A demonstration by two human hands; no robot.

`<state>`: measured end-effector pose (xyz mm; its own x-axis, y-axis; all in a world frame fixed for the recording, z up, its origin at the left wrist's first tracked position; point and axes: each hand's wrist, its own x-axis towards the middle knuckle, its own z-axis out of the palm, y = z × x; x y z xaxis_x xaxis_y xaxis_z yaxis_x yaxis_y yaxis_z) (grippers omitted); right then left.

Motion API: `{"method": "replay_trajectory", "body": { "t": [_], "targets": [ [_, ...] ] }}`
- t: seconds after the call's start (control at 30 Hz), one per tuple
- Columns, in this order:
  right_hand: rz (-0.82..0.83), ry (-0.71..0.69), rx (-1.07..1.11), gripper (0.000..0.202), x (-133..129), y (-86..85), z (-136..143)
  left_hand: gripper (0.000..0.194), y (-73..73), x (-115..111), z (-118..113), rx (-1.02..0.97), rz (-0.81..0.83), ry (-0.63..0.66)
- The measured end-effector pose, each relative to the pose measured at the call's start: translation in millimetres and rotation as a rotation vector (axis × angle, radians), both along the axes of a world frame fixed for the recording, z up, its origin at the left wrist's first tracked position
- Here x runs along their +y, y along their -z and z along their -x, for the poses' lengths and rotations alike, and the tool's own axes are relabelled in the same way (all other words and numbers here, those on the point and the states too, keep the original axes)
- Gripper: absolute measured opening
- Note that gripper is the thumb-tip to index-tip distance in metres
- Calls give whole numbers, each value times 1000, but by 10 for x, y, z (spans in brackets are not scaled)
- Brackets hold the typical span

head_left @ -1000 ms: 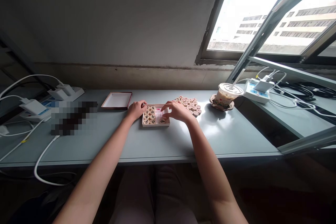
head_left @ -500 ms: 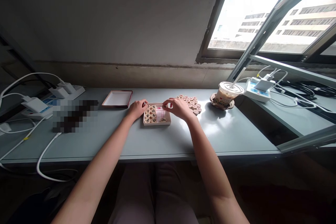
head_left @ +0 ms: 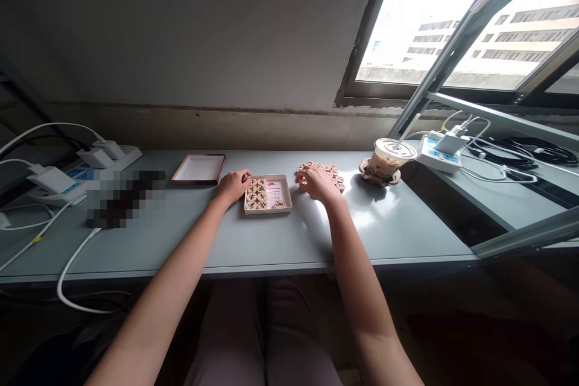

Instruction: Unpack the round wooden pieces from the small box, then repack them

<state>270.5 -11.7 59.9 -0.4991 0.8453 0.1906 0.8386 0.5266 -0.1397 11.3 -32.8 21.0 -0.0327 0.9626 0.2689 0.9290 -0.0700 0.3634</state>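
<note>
A shallow cardboard box [head_left: 268, 211] holds round wooden xiangqi pieces [head_left: 261, 197] with black characters, two columns on its left side and one piece at the lower right. Printed paper shows on the bare part of its floor. Fingers of my left hand [head_left: 234, 186] are bent against the box's left rim, gripping it. My right hand [head_left: 315, 182] is to the right of the box, closed with fingertips down at the left side of a cluster of red-marked pieces [head_left: 332, 172]. Its fingers mostly hide the piece in them.
An open box lid [head_left: 199, 169] lies at the back left. A lidded drink cup [head_left: 386, 160] with a straw stands in a carton holder at the right. Power strips with chargers [head_left: 52, 181] and white cables lie left, another strip [head_left: 439, 154] right. A pixelated patch covers something at left.
My right hand has moved from above the box to the cluster on the right. The piece under its fingers at the box's upper right is gone from there. My left hand stays at the rim.
</note>
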Motion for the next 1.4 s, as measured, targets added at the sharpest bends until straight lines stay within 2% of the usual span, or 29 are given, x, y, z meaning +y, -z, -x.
{"method": "replay_trajectory", "body": {
  "t": [0.1,0.17,0.23,0.33,0.4,0.47,0.57,0.67,0.73,0.93,1.07,1.13,1.27,1.4],
  "targets": [
    [-84,22,53,21,-13,-36,13,24,-2,2,0,-6,2,-3],
    [-82,-34,162,17,-43,-82,42,24,-8,0,-2,-10,5,-2],
    [25,-158,274,16,-83,-116,88,24,-13,-3,-5,-12,8,7],
    [328,-355,298,21,-137,-110,183,25,-13,-3,-7,-6,3,8],
    [488,-423,244,22,-161,-79,248,25,-10,-1,-8,1,-1,0],
    [551,-445,209,21,-176,-56,296,25,-9,-1,-9,6,1,-8],
    [494,-394,195,18,-196,-71,317,25,-20,-10,-14,9,10,-10],
    [334,-298,167,16,-217,-110,303,25,-40,-24,-24,9,24,-11],
    [262,-280,144,16,-225,-110,299,25,-48,-28,-29,4,26,-12],
    [342,-359,188,21,-180,-19,309,24,-19,-4,-19,2,17,-6],
    [351,-354,396,19,-138,-121,150,24,3,7,-5,-5,7,0],
    [391,-303,464,22,-133,-202,31,24,6,6,-2,-11,10,-6],
    [459,-127,251,16,-124,-223,-113,24,1,3,-2,-14,6,-3],
    [313,21,54,19,-56,-74,-140,25,-4,7,-5,-13,15,-2]
  ]
}}
